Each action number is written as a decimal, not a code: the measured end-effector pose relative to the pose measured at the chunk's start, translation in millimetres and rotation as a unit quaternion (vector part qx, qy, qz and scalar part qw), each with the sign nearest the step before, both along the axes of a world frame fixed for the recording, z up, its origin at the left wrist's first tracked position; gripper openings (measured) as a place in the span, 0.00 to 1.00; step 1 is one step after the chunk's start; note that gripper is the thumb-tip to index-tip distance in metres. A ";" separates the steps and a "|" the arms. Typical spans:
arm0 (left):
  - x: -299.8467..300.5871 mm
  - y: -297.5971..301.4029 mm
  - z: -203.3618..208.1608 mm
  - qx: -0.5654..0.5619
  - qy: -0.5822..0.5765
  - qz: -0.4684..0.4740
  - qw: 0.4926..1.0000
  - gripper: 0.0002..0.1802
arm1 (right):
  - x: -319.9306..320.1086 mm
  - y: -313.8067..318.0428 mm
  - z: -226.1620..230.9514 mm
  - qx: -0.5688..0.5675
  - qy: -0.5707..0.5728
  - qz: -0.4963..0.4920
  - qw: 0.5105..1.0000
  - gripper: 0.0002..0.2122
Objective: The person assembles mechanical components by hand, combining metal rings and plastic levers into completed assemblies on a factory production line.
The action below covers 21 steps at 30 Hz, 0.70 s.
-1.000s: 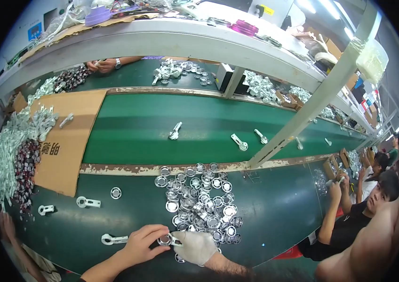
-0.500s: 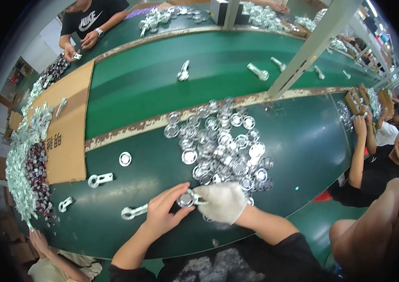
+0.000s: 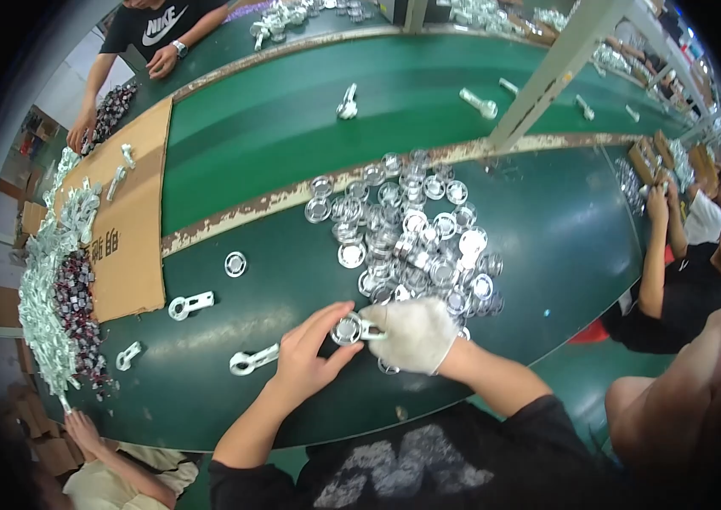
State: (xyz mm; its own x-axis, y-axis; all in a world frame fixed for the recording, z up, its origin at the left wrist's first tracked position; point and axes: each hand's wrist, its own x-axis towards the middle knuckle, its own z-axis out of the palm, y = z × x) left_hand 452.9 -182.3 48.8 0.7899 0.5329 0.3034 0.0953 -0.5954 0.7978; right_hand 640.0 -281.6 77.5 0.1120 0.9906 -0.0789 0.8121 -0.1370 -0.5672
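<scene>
A round metal ring part (image 3: 347,328) is pinched between the bare left hand (image 3: 309,353) and the white-gloved right hand (image 3: 416,333), both closed on it, near the front edge of the green table (image 3: 547,246). A heap of like rings (image 3: 407,242) lies just behind. A metal bracket (image 3: 252,359) rests left of the hands.

Our bare left hand (image 3: 309,353) and white-gloved right hand (image 3: 416,333) meet fingertip to fingertip before our chest, fingers pinched, forearms angled inward.

Bare left hand (image 3: 305,357), white knitted glove on right hand (image 3: 416,334), black printed T-shirt, short sleeves
</scene>
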 end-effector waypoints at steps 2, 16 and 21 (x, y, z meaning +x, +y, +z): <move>8.6 3.6 -1.5 -0.007 -0.010 0.007 1.000 0.31 | 7.8 3.3 -4.7 0.029 -0.015 0.006 0.999 0.11; 8.0 5.8 -3.5 0.080 -0.061 0.002 0.995 0.32 | 10.7 5.1 15.2 -0.071 0.065 0.039 0.995 0.14; 11.5 8.7 4.8 0.141 -0.081 -0.061 0.985 0.27 | 26.2 8.9 18.6 -0.206 0.231 0.095 0.946 0.25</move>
State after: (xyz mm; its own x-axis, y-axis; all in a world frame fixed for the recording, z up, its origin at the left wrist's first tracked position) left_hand 464.5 -173.6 53.7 0.7718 0.3141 0.5529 -0.1051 -0.7945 0.5981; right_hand 666.2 -272.7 96.0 -0.2062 0.8642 -0.4589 0.5223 -0.2994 -0.7985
